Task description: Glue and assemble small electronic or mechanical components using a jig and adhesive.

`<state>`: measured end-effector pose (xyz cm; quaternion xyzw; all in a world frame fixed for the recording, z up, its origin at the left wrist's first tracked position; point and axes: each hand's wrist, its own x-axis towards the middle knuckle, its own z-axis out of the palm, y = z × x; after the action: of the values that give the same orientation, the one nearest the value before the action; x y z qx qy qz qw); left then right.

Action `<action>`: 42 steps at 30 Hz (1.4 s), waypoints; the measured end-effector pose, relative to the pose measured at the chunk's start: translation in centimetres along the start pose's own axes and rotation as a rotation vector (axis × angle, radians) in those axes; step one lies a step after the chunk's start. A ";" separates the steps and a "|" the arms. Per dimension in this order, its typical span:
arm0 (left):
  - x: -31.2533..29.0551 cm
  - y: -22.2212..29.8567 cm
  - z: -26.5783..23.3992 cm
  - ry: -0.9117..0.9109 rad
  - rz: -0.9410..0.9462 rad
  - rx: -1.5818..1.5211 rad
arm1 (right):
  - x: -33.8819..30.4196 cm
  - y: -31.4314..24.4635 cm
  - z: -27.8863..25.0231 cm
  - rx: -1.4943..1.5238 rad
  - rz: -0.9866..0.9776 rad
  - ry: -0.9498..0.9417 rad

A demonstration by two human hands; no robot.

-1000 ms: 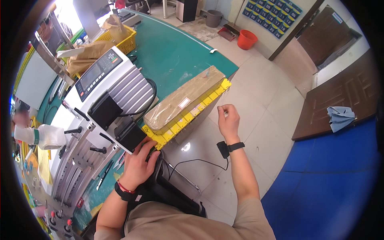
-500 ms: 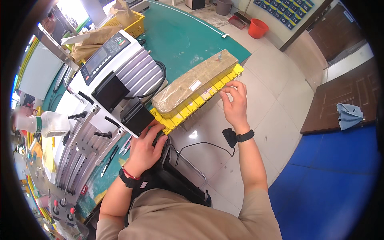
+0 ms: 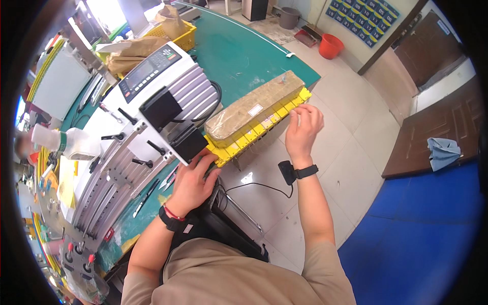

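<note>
A yellow segmented strip (image 3: 254, 133) lies along the table's near edge. On it rests a long brown block (image 3: 256, 109), wrapped in clear film with a small white label. My left hand (image 3: 194, 182) is at the strip's left end, just below a black box on the machine. Its fingers touch that end, and the thumb stands apart from them. My right hand (image 3: 304, 129) is beside the strip's right end, with fingers curled and thumb close to the fingertips. What the right fingers pinch, if anything, is too small to make out.
To the left stands a white machine with a keypad panel (image 3: 150, 71) and black boxes (image 3: 187, 144). A utility knife (image 3: 146, 198) and scissors (image 3: 168, 181) lie near it. A yellow basket (image 3: 182, 38) stands farther back on the green table (image 3: 223, 56). A black stool (image 3: 216, 231) is close to me.
The whole view has shifted slightly to the right. My right hand has moved a little along the strip toward its right end, and its fingers are drawn closer together. My left hand stays at the left end.
</note>
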<state>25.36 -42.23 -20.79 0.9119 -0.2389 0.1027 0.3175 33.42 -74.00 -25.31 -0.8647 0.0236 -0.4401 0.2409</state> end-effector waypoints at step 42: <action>-12.1 0.3 -17.8 0.318 -0.245 -0.977 | 1.5 -34.2 0.1 0.487 -0.040 -0.343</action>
<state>14.08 -26.82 -10.89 0.6519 -0.0995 0.0787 0.7476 28.57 -44.14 -9.23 -0.8437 -0.1408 -0.2848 0.4328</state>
